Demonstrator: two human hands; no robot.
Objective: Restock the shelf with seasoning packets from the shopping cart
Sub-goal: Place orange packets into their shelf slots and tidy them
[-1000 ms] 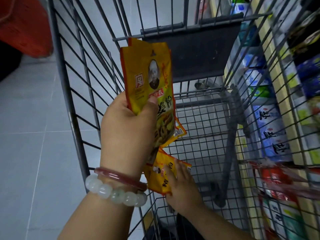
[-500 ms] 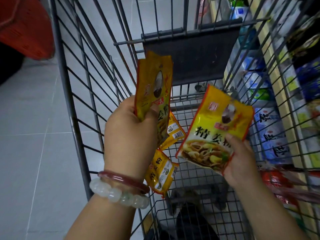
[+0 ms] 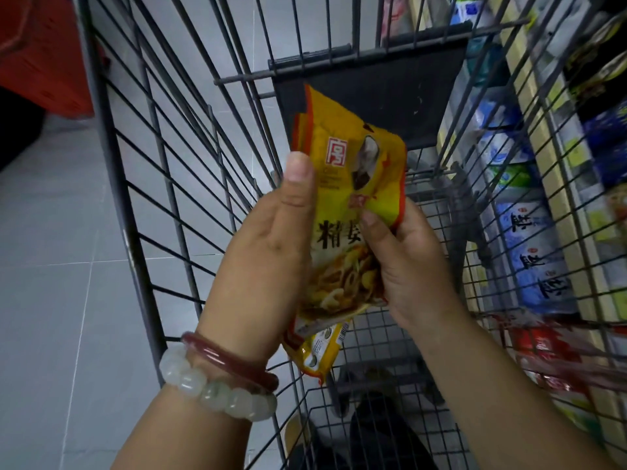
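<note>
Over the grey wire shopping cart (image 3: 142, 212) I hold a stack of yellow seasoning packets (image 3: 353, 184) with red edges between both hands. My left hand (image 3: 271, 252) grips the stack's left side, thumb up along the front packet. My right hand (image 3: 410, 266) holds the right side, thumb pressed on the front. More yellow packets (image 3: 322, 354) stick out below the stack, behind my left palm. The shelf (image 3: 556, 184) runs along the right, seen through the cart's wires.
Blue and white packets (image 3: 532, 262) fill the shelf beside the cart, with red packets (image 3: 543, 351) lower down. A dark fold-down flap (image 3: 366, 79) closes the cart's far end. A red object (image 3: 37, 52) stands on the grey tiled floor at upper left.
My right hand lifted a yellow packet out of the cart and brought it left against the packets in my left hand. Both hands now hold one stack.
</note>
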